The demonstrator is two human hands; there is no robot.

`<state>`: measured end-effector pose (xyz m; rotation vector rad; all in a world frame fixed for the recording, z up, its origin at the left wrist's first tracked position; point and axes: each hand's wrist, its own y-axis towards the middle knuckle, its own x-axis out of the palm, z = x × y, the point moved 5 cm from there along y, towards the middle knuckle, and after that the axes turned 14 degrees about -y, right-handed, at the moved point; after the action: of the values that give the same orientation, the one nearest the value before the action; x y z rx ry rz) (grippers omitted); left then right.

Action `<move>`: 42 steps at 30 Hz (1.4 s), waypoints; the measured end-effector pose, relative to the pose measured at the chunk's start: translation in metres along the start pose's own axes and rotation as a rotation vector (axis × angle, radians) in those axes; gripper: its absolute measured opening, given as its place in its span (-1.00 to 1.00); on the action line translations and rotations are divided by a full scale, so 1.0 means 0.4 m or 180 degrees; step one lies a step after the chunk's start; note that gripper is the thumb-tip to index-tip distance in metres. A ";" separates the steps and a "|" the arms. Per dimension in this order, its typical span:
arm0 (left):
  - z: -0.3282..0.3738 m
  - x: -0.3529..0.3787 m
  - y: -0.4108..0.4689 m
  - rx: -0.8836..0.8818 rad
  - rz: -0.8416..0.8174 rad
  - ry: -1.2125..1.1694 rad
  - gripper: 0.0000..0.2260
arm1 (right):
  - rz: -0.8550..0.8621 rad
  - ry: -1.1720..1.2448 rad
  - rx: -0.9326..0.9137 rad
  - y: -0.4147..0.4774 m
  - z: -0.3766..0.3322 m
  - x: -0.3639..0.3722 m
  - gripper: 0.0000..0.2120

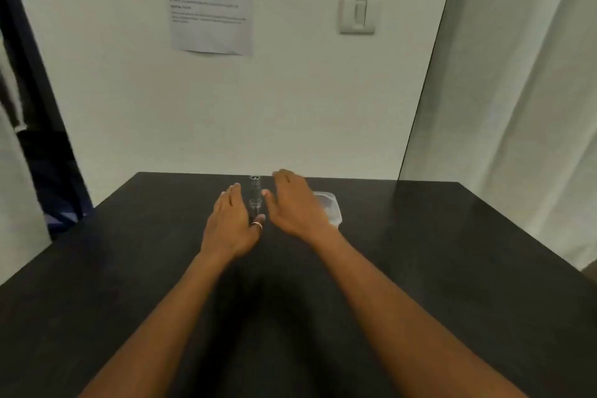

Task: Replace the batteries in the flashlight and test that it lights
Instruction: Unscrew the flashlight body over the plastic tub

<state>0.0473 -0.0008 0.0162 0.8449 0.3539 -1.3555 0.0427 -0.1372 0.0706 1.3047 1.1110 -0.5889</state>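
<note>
A dark cylindrical flashlight (254, 192) lies on the black table (420, 252), pointing away from me towards the wall. My left hand (231, 223) rests just left of it, fingers spread, with a ring on the thumb near the flashlight's near end. My right hand (295, 205) hovers just right of it, fingers extended, holding nothing. Neither hand grips the flashlight. No batteries are visible.
A small clear plastic container (329, 207) sits on the table right behind my right hand, partly hidden by it. A printed sheet (210, 0) and a light switch (357, 14) are on the wall behind. A glass panel (500, 90) stands at the right.
</note>
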 end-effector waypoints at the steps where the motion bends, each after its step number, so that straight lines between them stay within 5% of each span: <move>1: -0.017 0.018 0.026 -0.0084 -0.0055 -0.0080 -0.14 | -0.0037 0.0103 -0.0042 0.029 -0.008 0.020 -0.55; 4: -0.064 0.050 0.088 -0.0216 -0.0127 -0.0288 -0.19 | -0.0180 0.0157 -0.0116 0.096 -0.034 0.071 -0.43; 12: -0.103 0.109 0.137 0.0265 -0.0090 -0.0970 -0.85 | -0.0518 0.0176 -0.0081 0.160 -0.009 0.183 -0.54; 27: -0.070 0.108 0.097 0.0103 0.0345 -0.1358 -0.83 | -0.0058 0.0324 -0.0016 0.135 -0.035 0.123 -0.90; 32: -0.050 0.055 0.082 0.0093 0.0488 -0.1154 -0.65 | 0.0407 0.1413 0.0628 0.091 0.025 0.036 -0.90; 36: 0.000 0.036 0.041 -0.0252 0.0226 -0.2724 -0.74 | 0.0471 0.2483 0.1260 0.040 0.121 -0.014 -0.76; 42: 0.038 0.088 -0.031 -0.0747 0.0269 -0.4080 -0.70 | 0.0243 0.3241 0.1586 -0.074 0.219 0.024 -0.87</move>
<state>0.0396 -0.0363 -0.0013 -0.2884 -0.5143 -1.4711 0.0477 -0.2246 0.0393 2.1792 1.7783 -0.0966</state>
